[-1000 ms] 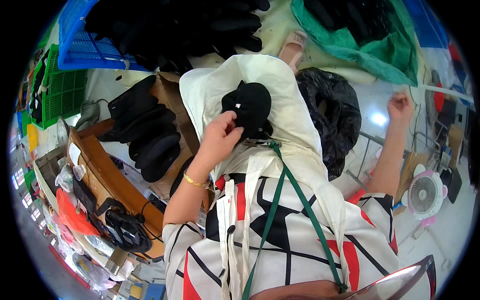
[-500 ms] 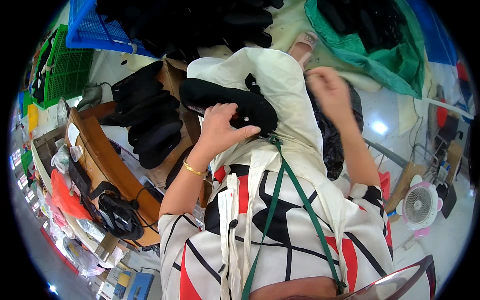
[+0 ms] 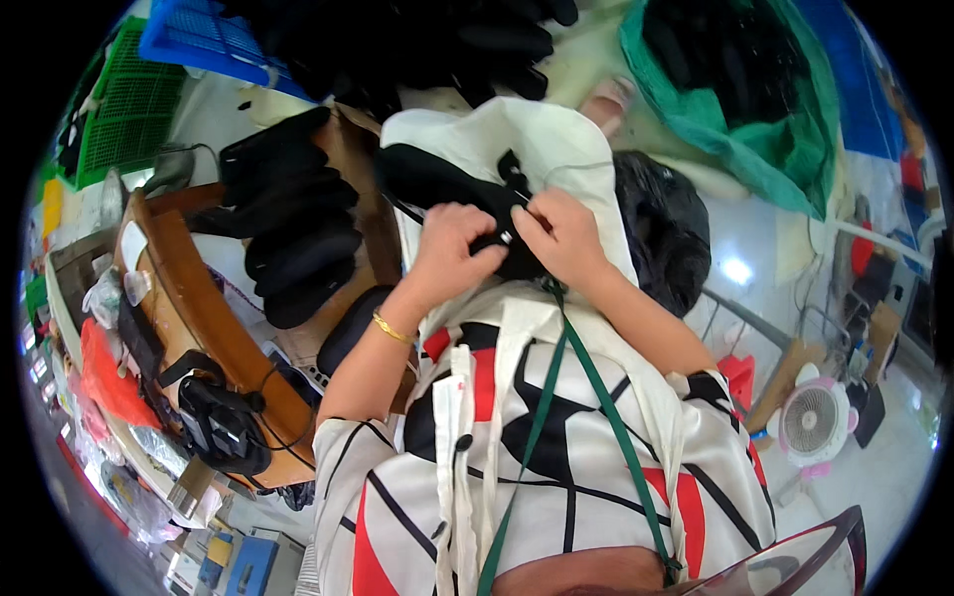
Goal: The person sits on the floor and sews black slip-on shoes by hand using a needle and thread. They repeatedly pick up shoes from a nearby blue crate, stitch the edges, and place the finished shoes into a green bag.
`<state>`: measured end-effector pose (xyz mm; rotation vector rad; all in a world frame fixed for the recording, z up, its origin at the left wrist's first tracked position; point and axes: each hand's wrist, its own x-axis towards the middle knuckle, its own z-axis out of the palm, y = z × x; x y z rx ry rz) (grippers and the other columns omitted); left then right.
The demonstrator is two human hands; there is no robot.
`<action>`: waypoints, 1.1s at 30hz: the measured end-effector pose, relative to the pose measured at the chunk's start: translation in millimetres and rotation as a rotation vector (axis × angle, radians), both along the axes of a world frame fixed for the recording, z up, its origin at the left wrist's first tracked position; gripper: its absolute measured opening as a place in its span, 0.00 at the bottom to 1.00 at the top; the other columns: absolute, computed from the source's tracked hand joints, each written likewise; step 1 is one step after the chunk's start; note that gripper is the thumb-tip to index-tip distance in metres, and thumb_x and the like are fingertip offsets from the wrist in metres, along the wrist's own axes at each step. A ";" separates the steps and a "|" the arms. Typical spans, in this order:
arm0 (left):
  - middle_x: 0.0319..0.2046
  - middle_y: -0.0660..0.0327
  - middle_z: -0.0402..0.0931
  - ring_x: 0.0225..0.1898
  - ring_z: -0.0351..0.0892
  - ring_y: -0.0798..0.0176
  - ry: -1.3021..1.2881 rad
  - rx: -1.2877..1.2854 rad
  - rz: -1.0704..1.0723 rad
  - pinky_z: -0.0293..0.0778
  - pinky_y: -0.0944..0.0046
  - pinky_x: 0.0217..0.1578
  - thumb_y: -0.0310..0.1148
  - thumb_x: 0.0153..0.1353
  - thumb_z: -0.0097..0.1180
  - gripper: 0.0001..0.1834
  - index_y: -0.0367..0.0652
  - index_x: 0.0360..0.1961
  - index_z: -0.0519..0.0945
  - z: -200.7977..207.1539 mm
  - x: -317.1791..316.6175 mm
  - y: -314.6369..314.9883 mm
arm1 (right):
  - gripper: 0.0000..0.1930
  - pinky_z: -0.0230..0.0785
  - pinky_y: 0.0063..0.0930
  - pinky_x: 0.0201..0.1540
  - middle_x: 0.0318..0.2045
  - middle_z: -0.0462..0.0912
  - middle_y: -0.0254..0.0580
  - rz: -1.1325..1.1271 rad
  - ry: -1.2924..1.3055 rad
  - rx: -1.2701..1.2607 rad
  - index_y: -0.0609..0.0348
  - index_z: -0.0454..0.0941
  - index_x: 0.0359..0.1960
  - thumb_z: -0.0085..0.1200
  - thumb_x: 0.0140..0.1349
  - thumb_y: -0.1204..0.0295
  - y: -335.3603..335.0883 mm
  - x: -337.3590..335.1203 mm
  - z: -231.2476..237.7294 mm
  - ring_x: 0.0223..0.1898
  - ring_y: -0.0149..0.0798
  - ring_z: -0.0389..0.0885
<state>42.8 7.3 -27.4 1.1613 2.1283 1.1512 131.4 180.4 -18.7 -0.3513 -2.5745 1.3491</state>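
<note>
The black shoe (image 3: 432, 177) lies on the white apron (image 3: 542, 129) over my lap. My left hand (image 3: 455, 248) grips its side, fingers curled; my right hand (image 3: 564, 236) pinches its upper near the middle. Ahead on the right, the green bag (image 3: 785, 177) stands open with dark pieces inside. A black heap (image 3: 427, 50) crowds the blue crate (image 3: 204, 35); I can't tell what the black bag (image 3: 664, 233) holds.

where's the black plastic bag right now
In the head view, the black plastic bag is right of centre, beside the white apron, to the right of the right hand and below the green sack.
</note>
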 end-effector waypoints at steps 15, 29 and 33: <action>0.25 0.60 0.73 0.34 0.72 0.54 0.001 0.155 0.246 0.63 0.57 0.41 0.38 0.52 0.65 0.12 0.42 0.25 0.77 -9.7 15.8 -6.3 | 0.13 0.66 0.30 0.33 0.27 0.70 0.42 0.014 0.041 -0.139 0.63 0.75 0.34 0.62 0.61 0.65 5.2 15.9 -8.2 0.28 0.37 0.69; 0.34 0.54 0.76 0.40 0.75 0.49 0.477 -0.039 0.502 0.71 0.53 0.43 0.38 0.57 0.64 0.14 0.40 0.38 0.78 25.2 -20.1 28.0 | 0.16 0.69 0.19 0.50 0.42 0.82 0.31 -0.150 -0.112 -0.889 0.66 0.78 0.52 0.53 0.70 0.66 83.2 39.7 -7.7 0.42 0.23 0.77; 0.36 0.52 0.76 0.42 0.76 0.49 0.509 -0.453 0.437 0.72 0.54 0.46 0.40 0.57 0.63 0.17 0.38 0.38 0.76 -23.9 -25.9 14.7 | 0.13 0.67 0.15 0.42 0.35 0.79 0.25 -0.232 -0.006 -0.914 0.63 0.79 0.48 0.53 0.71 0.67 89.5 41.5 -11.3 0.35 0.19 0.73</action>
